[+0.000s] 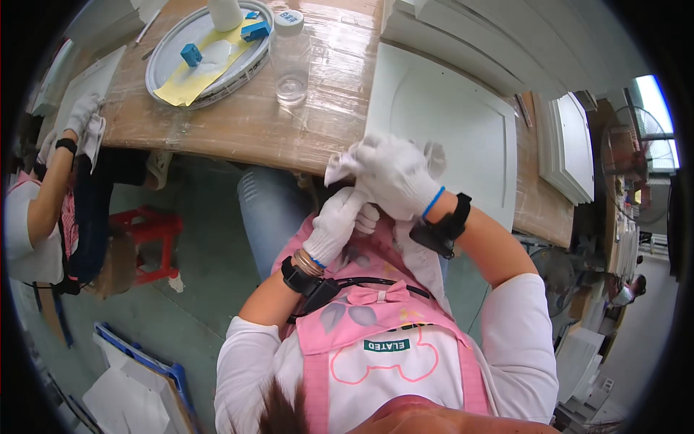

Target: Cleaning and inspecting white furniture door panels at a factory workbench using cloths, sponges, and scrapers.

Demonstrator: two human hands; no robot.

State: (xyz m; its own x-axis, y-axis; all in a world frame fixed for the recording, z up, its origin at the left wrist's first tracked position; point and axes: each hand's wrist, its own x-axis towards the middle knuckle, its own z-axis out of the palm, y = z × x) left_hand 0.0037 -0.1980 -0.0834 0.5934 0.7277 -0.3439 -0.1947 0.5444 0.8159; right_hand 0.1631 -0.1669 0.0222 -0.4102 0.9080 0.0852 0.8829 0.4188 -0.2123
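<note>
Both my hands wear white knit gloves and meet at the table's near edge, in front of my pink apron. My right hand [401, 173] is closed round a crumpled white cloth [337, 171], whose folds stick out on either side of the fingers. Just below and to the left, my left hand [336, 224] is closed, its fingertips up against the right hand; what it grips is hidden. A white panel [448, 123] with a raised border lies flat on the table beyond my right hand.
On the brown-covered table [217, 134] stand a clear bottle [290, 69] with a white cap and a round lid [155, 69] bearing a yellow sheet and small blue blocks. White panels [564, 145] are stacked at right. A co-worker's gloved hand [83, 112] works at left, near a red stool [155, 239].
</note>
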